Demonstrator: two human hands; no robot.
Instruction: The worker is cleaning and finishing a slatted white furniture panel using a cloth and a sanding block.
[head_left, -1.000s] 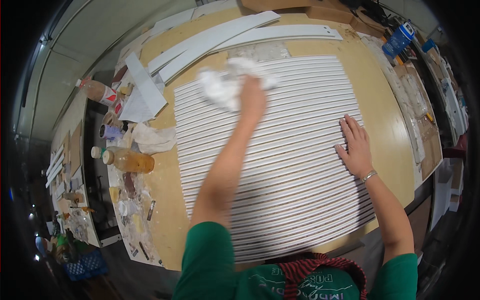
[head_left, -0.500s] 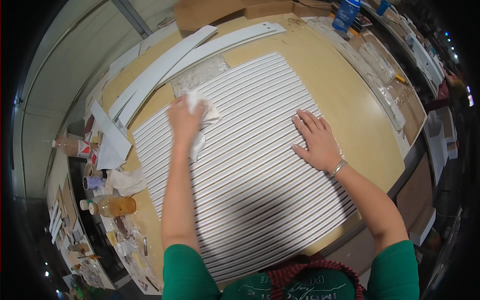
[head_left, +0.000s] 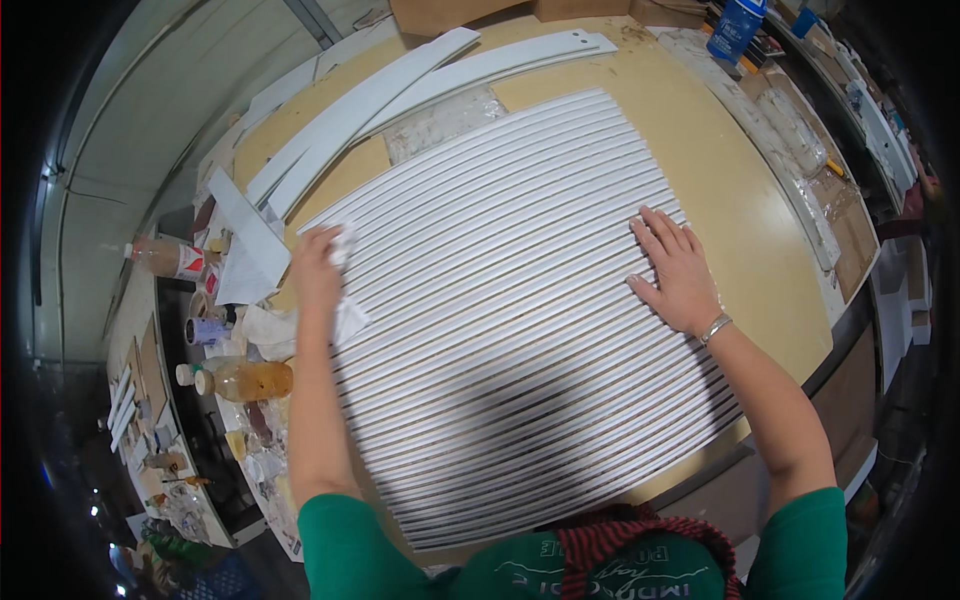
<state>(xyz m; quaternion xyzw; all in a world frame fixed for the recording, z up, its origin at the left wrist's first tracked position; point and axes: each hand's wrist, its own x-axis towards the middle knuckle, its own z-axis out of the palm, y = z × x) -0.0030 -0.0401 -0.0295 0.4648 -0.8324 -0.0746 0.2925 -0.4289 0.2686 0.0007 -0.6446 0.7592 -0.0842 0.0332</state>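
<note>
A large white panel with evenly spaced ridges and dark grooves point(head_left: 500, 300) lies flat on the yellowish tabletop in front of me. At its far left edge, my left hand point(head_left: 318, 268) is closed around a white cloth point(head_left: 348, 318), pressing it on the panel; part of the cloth hangs out below the hand. My right hand point(head_left: 676, 272), with a silver band on the wrist, rests flat on the panel's right side, fingers spread, holding nothing.
Long white strips point(head_left: 370, 105) lie crossed beyond the panel. On the left stand bottles, one with amber liquid point(head_left: 250, 380), beside a crumpled white cloth point(head_left: 268, 330). A blue bottle point(head_left: 735, 32) and a plastic-wrapped bundle point(head_left: 790, 130) are at the far right.
My left hand has moved left with the cloth, from inside the panel to its left edge. My right hand stays flat on the panel while the whole view shifts slightly.
</note>
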